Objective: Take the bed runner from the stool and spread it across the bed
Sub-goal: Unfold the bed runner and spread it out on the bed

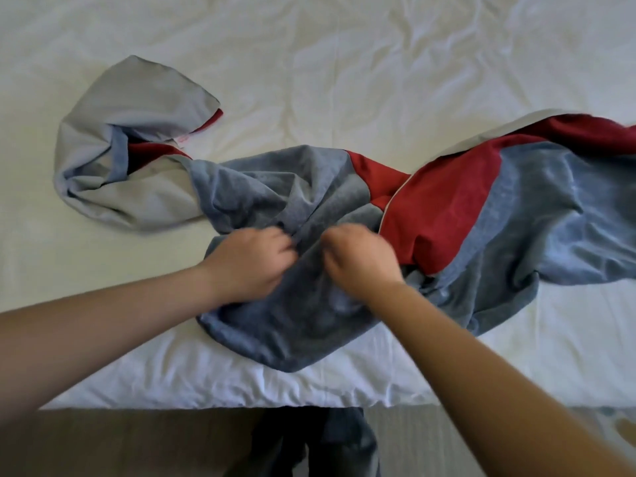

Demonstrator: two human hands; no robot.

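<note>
Lying on the bed: the long blue-grey and red velvety fabric bed runner (447, 208), crumpled and twisted along the near edge, with its pale backing turned up at the left end.
Left hand (253, 261): fingers curled into a fold at the runner's middle.
Right hand (358, 258): just beside the left, clutching the same bunch.
White-sheeted bed (309, 63): wrinkled, carrying the whole runner.
Progress: the runner appears to be off the stool already. Untwisting it, turning it face up and flattening it remain.
Stool: not in view.
</note>
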